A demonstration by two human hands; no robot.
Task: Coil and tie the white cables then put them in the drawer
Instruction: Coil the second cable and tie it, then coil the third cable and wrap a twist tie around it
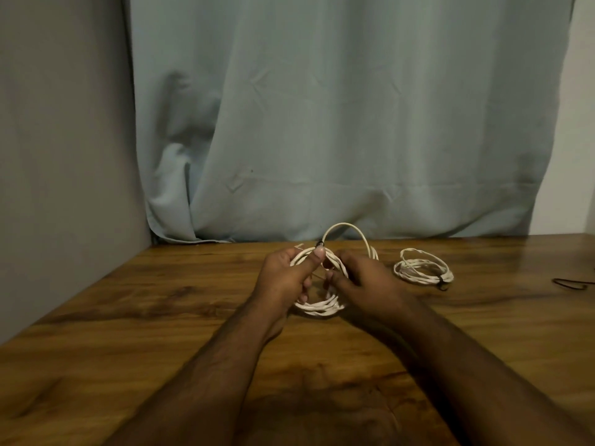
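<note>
Mid-frame: my left hand (283, 275) grips the white coil (318, 305), thumb pinning a dark tie (320, 243); right hand (363, 278) pinches it. Tying step; next, cinch. Tied coil (423, 268) right on worktop (161, 317).

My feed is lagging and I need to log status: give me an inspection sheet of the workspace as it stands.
Surface: wooden table, glossy, dark grain patches.
Job's things: held white coil, upright between both hands, one loop arching above it, a dark tie at its top; tied white coil lying flat to the right, a dark tie on its near right edge. Drawer: nothing seen.
Clutter: thin dark strand at the table's right edge; cannot tell what it is.
Grippers: left hand grips the coil, thumb pressing near the top tie; right hand holds the coil's right side, fingers curled.
Cables: two white coils only.
Surroundings: pale blue curtain behind, grey wall at left.
</note>
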